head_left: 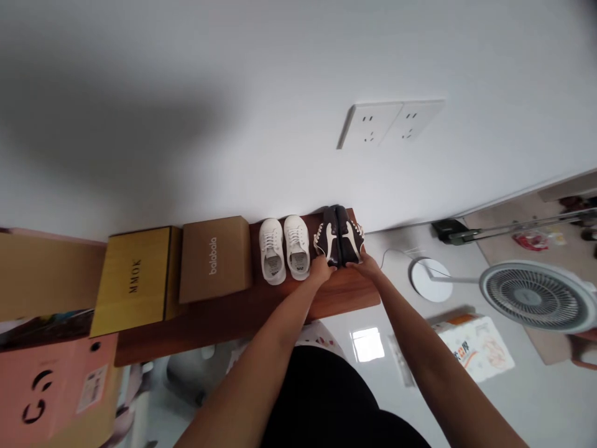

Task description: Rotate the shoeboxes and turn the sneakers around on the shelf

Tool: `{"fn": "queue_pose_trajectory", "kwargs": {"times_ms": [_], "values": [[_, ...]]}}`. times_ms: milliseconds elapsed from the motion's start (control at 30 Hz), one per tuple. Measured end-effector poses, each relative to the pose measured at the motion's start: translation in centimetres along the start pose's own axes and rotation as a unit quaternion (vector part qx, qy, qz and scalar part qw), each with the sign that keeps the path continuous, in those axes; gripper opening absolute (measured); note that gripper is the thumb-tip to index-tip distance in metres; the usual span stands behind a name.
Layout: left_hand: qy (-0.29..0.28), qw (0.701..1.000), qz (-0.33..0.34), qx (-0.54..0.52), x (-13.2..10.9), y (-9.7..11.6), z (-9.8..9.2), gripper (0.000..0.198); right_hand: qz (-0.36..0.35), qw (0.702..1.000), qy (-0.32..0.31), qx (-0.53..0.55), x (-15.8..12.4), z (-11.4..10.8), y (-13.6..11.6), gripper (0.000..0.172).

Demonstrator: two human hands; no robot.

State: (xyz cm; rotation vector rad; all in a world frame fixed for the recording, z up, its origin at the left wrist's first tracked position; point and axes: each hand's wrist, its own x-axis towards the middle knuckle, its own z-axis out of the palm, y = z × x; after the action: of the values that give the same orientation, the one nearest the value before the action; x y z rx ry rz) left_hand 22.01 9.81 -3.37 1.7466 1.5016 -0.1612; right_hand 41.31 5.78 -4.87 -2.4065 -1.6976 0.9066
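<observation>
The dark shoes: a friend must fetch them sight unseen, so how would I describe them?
Along the white wall runs a reddish-brown wooden bench. At its right end, beside the white sneakers, the left hand and right hand touch the dark shoes. Unlike the plain white pair, these are dark brown with cream bands and pale, knobbly trim along their outer sides.

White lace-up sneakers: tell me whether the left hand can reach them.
Probably yes: the left hand, at the dark brown cream-striped shoes, is close beside the white sneakers, with nothing visible in the way.
</observation>
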Motion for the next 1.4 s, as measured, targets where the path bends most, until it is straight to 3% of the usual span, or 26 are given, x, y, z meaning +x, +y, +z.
{"fn": "queue_pose_trajectory", "kwargs": {"times_ms": [100,200,333,533,1167,1267,1400], "values": [[-0.026,0.997,0.043,0.065,0.1,0.5,-1.0,0.035,-0.023,1.000,-0.002,-0.013,0.4,-0.7,0.3,0.027],[-0.037,0.987,0.083,0.131,-0.5,1.2,-1.4,0.034,-0.051,0.993,0.016,-0.105,-0.2,-1.5,0.4,0.026],[-0.034,0.976,0.100,0.188,-0.9,3.0,-1.0,0.034,-0.065,0.978,-0.005,-0.196,-1.2,-2.2,-0.1,0.025],[-0.020,0.971,0.107,0.211,-0.3,4.8,-0.3,0.032,-0.080,0.969,-0.027,-0.232,-1.2,-2.1,-1.9,0.025],[-0.016,0.975,0.112,0.190,1.8,5.1,0.5,0.036,-0.090,0.966,-0.033,-0.239,0.8,-0.3,-4.0,0.028],[-0.009,0.975,0.128,0.182,0.9,4.7,0.1,0.034,-0.096,0.969,-0.010,-0.228,0.1,-0.3,-4.1,0.032],[0.038,0.974,0.204,0.088,-2.8,2.1,-1.7,0.040,-0.046,0.984,0.098,-0.144,-2.9,-0.3,-4.3,0.040]]}}
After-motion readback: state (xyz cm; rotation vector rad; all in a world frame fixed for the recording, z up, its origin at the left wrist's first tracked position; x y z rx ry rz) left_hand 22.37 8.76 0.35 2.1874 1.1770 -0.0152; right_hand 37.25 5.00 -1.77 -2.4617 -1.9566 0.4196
